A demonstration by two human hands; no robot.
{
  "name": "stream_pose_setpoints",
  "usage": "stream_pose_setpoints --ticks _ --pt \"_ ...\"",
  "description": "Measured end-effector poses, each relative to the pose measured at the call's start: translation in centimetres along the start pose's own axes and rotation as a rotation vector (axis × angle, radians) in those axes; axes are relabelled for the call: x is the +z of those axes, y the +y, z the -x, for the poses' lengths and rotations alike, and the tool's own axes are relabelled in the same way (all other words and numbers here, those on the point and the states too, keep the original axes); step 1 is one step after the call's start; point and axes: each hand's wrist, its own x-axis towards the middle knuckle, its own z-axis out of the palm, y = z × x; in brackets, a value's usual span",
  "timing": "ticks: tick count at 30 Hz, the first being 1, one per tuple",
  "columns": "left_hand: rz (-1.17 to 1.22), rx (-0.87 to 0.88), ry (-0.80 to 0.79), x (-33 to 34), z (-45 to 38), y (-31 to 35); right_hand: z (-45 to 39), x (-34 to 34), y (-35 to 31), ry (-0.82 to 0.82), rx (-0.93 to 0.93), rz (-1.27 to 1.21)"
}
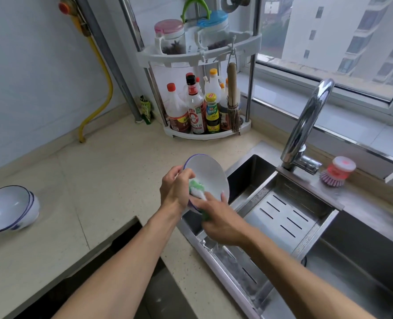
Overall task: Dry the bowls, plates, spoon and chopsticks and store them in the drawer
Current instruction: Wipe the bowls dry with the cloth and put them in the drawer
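Drying in hand: left hand [175, 189] grips the plate [208, 174] at the counter's sink edge; right hand [220, 221] clutches the cloth [196, 188]. Next, judged: set it beside the bowls [9, 208].

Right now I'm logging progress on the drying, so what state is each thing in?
Plate: tilted on edge over the counter by the sink, held by the left hand.
Cloth: pressed on the plate, gripped by the right hand.
Bowls: stacked, tipped on their side on the counter.
Tap: no water running.
Drawer: open below the counter.
Sink: rack holds no dishes.
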Motion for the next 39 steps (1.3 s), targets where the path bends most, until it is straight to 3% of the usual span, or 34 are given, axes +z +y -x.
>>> stream_pose_setpoints --ticks 2,6,9,12,16,20,23,25,28,31,35,39 --pt "-0.096 -0.026 -0.100 -0.7 -0.3 0.5 0.5 0.1 1.4 0.041 -0.063 0.097" --pt "-0.138 -0.257 -0.328 -2.2 -1.1 1.7 0.7 0.5 5.0 0.275 -0.272 0.588" --pt "0.086 -0.256 -0.304 -1.5 -0.4 1.0 -0.3 0.1 3.9 0.422 -0.237 0.584" --pt "0.212 -0.077 -0.186 0.2 1.1 -0.9 -1.1 0.1 0.8 0.466 -0.071 0.394" --pt "0.303 0.031 0.050 0.5 1.4 -0.7 -0.9 0.9 -0.3 0.377 -0.067 0.172" --pt "0.147 0.066 -0.056 -0.8 0.7 -0.4 0.1 -0.5 2.3 0.335 -0.090 0.538" --pt "0.060 0.114 -0.013 -0.6 0.5 -0.4 -0.1 -0.3 -0.2 0.141 0.031 0.321" --pt "0.038 0.124 -0.003 -0.8 0.3 -0.3 0.0 -0.2 -1.4 0.048 -0.015 0.129" --pt "-0.016 0.070 -0.102 -1.8 -0.3 0.0 0.6 -1.1 0.7 0.087 -0.122 0.285" --pt "-0.061 0.074 -0.108 -1.7 -0.4 0.2 0.4 -1.3 1.8 0.147 -0.062 0.530" --pt "-0.027 0.064 -0.011 -1.3 -0.5 0.1 0.0 -0.3 -1.4 0.038 -0.008 0.179" --pt "-0.102 -0.159 -0.290 -3.4 -1.8 1.2 0.4 -0.8 1.6 0.095 -0.221 0.432"
